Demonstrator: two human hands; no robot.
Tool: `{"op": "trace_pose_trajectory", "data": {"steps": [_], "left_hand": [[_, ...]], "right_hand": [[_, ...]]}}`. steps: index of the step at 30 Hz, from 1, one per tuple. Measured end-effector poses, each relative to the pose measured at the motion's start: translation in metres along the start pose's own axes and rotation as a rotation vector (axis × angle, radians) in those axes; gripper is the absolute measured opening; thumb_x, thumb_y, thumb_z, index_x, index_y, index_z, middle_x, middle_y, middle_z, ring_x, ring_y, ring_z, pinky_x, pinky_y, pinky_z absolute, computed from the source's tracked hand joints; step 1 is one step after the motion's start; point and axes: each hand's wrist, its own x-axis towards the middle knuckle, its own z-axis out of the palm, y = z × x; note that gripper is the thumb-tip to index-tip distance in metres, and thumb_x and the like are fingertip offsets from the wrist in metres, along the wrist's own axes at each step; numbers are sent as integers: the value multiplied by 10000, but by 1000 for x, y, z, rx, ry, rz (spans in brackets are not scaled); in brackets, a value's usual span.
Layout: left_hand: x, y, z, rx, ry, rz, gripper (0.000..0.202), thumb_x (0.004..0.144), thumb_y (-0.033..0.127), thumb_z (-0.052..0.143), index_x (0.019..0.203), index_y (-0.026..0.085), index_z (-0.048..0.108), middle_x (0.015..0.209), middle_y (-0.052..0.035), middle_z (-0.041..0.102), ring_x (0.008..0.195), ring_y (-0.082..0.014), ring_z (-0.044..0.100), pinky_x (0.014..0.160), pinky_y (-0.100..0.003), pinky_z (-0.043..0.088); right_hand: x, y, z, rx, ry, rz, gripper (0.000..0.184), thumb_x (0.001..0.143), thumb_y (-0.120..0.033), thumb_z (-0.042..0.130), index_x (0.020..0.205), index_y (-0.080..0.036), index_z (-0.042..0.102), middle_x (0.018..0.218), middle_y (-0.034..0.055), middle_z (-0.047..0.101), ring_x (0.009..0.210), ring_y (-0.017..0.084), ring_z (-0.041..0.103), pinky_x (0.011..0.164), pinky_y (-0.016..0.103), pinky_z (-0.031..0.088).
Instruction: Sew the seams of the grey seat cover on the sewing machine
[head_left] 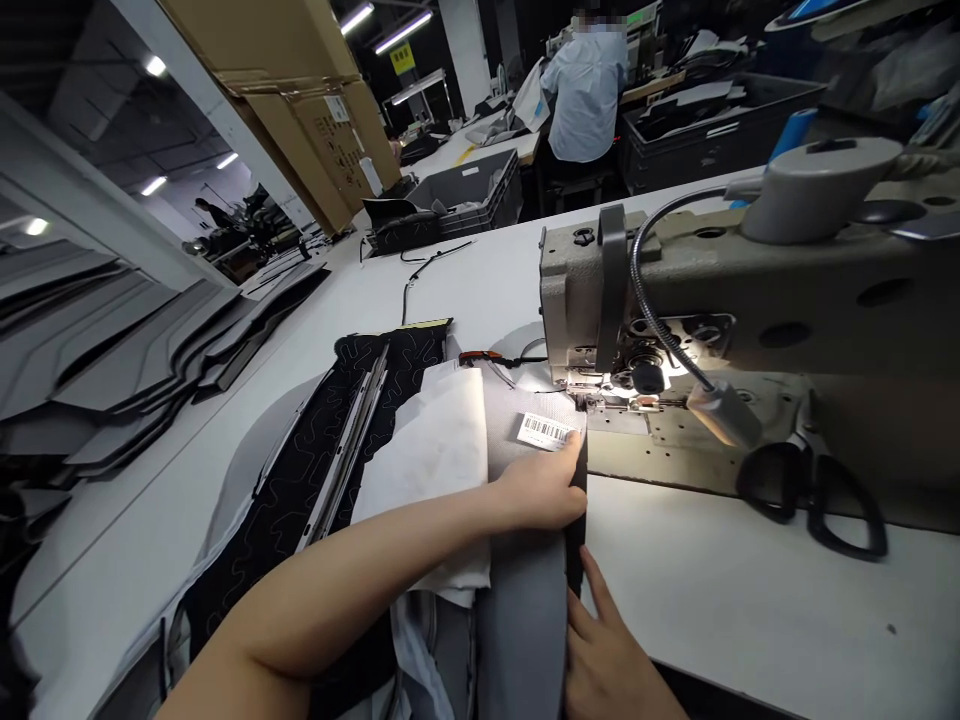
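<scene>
A sewn cover of grey fabric (525,610) and black quilted fabric (292,520) lies before the sewing machine (637,270), its upper right corner at the lit needle area. My left hand (540,490) is closed on the grey panel's right edge, one fingertip against a white barcode label (544,430). Lower down, my right hand (611,660) grips the same edge, with fingers on the dark border; part of it is cut off by the frame. A folded white cloth (442,450) rests on the cover beneath my left forearm.
Black-handled scissors (814,490) lie on the machine bed at right. Stacked grey panels (150,340) line the left side. Behind the white table (480,270) stand a grey crate (469,190) and cardboard boxes (315,130). A person (589,90) sits farther back, facing away.
</scene>
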Motion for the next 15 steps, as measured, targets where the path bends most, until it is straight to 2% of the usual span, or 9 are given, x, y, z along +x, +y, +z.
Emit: {"op": "trace_pose_trajectory", "data": {"steps": [4, 7, 11, 13, 15], "left_hand": [[15, 9, -6, 12, 12, -18, 859, 732, 234, 443, 1480, 102, 43, 1288, -178, 530, 1145, -318, 530, 871, -362, 452], [22, 11, -6, 44, 47, -30, 855, 734, 243, 436, 1479, 91, 43, 1210, -191, 579, 1074, -334, 571, 809, -370, 469], [19, 13, -1, 35, 94, 6, 834, 736, 215, 420, 1476, 84, 59, 1107, -184, 629, 988, -321, 608, 730, -343, 476], [11, 16, 2, 43, 58, -20, 866, 733, 217, 435, 1478, 89, 14, 1088, -182, 636, 948, -327, 619, 700, -347, 480], [-1, 18, 5, 51, -33, -66, 943, 713, 235, 479, 1473, 102, -64, 1099, -182, 632, 926, -337, 625, 672, -353, 485]], "right_hand": [[5, 8, 0, 33, -39, -28, 301, 887, -174, 421, 1080, -279, 626, 763, -23, 668, 927, 222, 562, 1114, 596, 9], [6, 13, -1, 48, -35, -34, 312, 907, -182, 392, 1101, -282, 616, 798, -22, 681, 914, 201, 564, 1125, 576, -3], [5, 18, -4, 38, -79, -57, 338, 895, -165, 385, 1121, -286, 605, 699, -33, 658, 937, 218, 550, 1127, 567, -18], [4, 19, -6, 9, -99, -72, 357, 881, -154, 383, 1133, -275, 604, 691, -27, 655, 957, 239, 535, 1127, 563, -17], [3, 19, -8, -28, -97, -77, 376, 866, -152, 381, 1154, -242, 605, 764, 1, 675, 1001, 258, 514, 1129, 547, 1]]}}
